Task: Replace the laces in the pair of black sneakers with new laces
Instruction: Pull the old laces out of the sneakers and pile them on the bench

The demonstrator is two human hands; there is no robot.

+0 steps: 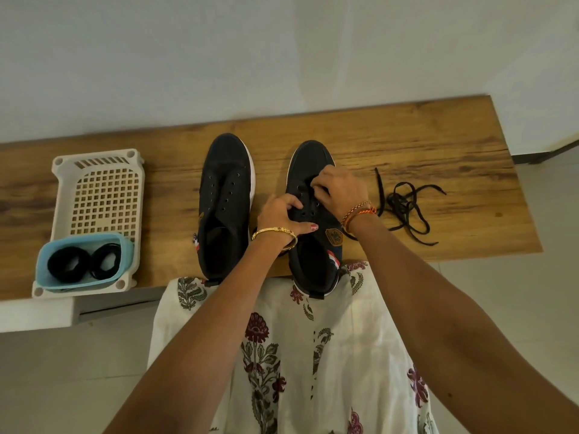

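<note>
At the left end of the wooden desk [407,133] stands a white lattice basket [100,189], with a light blue tub [47,261] at its near end holding two coiled black laces [67,269]. To the right stands the left sneaker [224,189], toe away from the person, its eyelets bare and no hand on it. Just beside it is the right sneaker [313,255], where both hands work. The left hand [282,216] grips the shoe's left eyelet flap, thumb lying across the tongue. The right hand [340,191] sits further toward the toe, fingers curled and pinching at the upper eyelets; what they pinch is too dark to tell. Right of that hand, a loose black lace [407,205] lies tangled on the desk, apart from both hands.
</note>
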